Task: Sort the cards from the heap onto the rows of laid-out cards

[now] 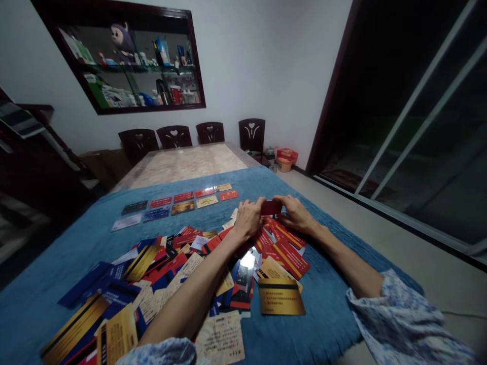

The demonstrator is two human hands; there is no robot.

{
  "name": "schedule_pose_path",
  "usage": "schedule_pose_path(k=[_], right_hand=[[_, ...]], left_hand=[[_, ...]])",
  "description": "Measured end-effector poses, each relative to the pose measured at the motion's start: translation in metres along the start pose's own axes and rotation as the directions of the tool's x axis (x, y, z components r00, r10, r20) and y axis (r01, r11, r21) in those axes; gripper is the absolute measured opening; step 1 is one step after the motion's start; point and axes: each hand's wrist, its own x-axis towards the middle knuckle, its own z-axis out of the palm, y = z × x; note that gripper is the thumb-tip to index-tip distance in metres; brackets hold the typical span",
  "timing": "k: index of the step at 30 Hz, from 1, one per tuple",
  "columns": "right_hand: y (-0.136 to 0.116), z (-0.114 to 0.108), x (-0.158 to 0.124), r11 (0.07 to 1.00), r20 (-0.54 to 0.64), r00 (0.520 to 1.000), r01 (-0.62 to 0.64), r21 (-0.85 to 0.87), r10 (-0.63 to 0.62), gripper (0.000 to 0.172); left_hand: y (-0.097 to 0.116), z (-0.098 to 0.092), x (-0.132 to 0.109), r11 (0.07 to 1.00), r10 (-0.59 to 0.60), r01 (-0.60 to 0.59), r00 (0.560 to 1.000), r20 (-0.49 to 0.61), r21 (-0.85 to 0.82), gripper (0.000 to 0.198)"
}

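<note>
Far left, blue cards [83,285] overlap on the blue cloth [68,248] that covers the near part of the counter [190,163]. Next, beyond the jumbled pile, sorted-looking cards [183,208] lie flat in two rows. My left grip [248,219] is clamped on the left end of a dark red card [271,207], over the pile's far right part. My right grip [297,213] pinches its right end.

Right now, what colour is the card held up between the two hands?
The card is dark red; it shows best in the head view.
</note>
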Motion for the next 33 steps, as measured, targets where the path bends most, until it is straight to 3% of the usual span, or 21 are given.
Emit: schedule_pose_path(k=[15, 26, 33], right_hand=[[0.004, 0.004, 0.001, 0.998, -0.037, 0.999, 0.038, -0.049, -0.04, 0.051], [0.006, 0.002, 0.001, 0.983, -0.117, 0.985, 0.11, -0.144, -0.127, 0.054], [0.011, 0.004, -0.002, 0.976, -0.106, 0.984, 0.124, -0.179, -0.145, 0.054]], left_hand=[[0.006, -0.001, -0.001, 0.999, -0.028, 0.028, 1.0, 0.005, 0.047, 0.049], [0.007, 0.0, 0.004, 0.995, -0.027, 0.03, 0.999, -0.035, 0.098, 0.04], [0.006, -0.005, 0.005, 0.986, 0.007, -0.003, 1.0, -0.021, 0.164, 0.032]])
